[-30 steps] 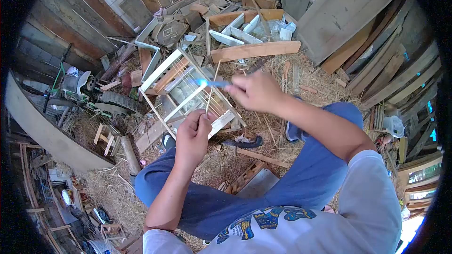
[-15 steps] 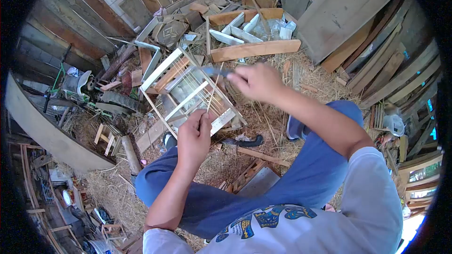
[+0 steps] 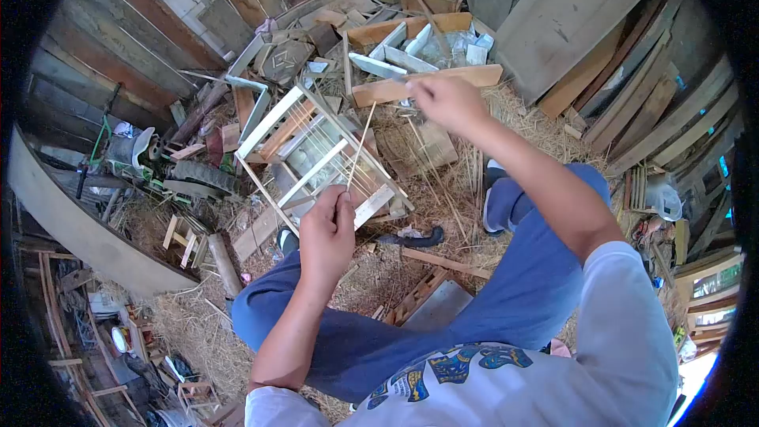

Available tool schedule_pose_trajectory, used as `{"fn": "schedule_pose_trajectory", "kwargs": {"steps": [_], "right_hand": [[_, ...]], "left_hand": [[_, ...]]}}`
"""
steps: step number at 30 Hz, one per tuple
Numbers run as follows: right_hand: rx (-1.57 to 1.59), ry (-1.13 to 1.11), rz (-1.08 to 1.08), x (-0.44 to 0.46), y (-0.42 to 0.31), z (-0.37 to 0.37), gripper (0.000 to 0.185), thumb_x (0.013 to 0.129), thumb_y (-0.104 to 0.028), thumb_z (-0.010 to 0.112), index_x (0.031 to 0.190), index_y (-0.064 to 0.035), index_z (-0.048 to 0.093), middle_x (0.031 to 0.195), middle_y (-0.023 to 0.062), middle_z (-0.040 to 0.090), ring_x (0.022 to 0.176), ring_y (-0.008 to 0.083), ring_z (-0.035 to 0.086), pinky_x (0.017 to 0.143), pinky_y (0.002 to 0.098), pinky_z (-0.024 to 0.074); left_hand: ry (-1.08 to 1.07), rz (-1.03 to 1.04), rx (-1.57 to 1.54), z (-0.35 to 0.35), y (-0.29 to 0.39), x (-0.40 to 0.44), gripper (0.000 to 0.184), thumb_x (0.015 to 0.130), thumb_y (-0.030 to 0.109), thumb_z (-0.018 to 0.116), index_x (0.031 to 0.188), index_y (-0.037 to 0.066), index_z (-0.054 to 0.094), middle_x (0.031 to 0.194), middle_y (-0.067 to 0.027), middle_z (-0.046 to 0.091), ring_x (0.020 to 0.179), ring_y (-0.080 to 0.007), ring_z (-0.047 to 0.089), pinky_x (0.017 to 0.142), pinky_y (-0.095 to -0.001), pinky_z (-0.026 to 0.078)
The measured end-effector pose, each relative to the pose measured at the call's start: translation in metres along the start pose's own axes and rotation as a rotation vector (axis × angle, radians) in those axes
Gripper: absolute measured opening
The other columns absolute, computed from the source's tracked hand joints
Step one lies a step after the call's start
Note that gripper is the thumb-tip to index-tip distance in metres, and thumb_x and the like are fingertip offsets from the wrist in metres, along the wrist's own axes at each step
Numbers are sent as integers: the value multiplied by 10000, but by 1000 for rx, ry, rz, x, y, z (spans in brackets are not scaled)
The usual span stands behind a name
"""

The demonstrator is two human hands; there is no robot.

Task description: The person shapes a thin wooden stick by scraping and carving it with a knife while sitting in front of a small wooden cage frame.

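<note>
My left hand [image 3: 328,221] pinches the lower end of a thin wooden stick [image 3: 362,146], which slants up and away. Up and to the right, my right hand [image 3: 452,103] is closed round a knife [image 3: 401,79]; its blade is blurred and mostly lost against the boards behind. A gap separates the knife from the stick's upper tip. Beyond my left hand a slatted wooden frame [image 3: 269,120] stands tilted, with several thin rods strung along it.
An open wooden box [image 3: 431,87] with pale boards lies ahead. Planks [image 3: 601,63] and a large panel lean at the right. At the left are a small wheeled machine [image 3: 146,150] and a curved board [image 3: 87,221]. Straw and a dark curved object [image 3: 411,237] cover the ground between my legs.
My right hand has moved up and to the right with the knife, away from the stick. My left hand still holds the stick in nearly the same place.
</note>
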State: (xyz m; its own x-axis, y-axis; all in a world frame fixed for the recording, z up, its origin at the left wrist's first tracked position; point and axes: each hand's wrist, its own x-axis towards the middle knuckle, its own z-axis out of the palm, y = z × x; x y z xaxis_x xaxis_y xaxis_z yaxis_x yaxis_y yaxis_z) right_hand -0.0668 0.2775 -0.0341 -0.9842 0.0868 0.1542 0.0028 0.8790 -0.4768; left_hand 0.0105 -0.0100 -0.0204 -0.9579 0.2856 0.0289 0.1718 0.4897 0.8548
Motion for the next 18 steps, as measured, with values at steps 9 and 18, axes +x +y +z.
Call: {"fn": "schedule_pose_trajectory", "kwargs": {"steps": [9,18], "right_hand": [[346,132,-190,-28,-27,-16,420,1021,-428,566,883,-55,702,696,185,651,672,377,657,607,465,483],[288,133,-291,-26,-17,-8,331,1035,-324,571,881,-33,603,698,163,610,645,366,619,586,445,452]], "left_hand": [[23,10,-113,1,9,2,153,1033,111,563,1040,-31,619,719,-90,607,657,-85,525,603,-280,453],[26,11,-187,0,7,0,121,1031,98,573,1042,-16,614,732,9,551,652,-33,444,572,-233,375]]}}
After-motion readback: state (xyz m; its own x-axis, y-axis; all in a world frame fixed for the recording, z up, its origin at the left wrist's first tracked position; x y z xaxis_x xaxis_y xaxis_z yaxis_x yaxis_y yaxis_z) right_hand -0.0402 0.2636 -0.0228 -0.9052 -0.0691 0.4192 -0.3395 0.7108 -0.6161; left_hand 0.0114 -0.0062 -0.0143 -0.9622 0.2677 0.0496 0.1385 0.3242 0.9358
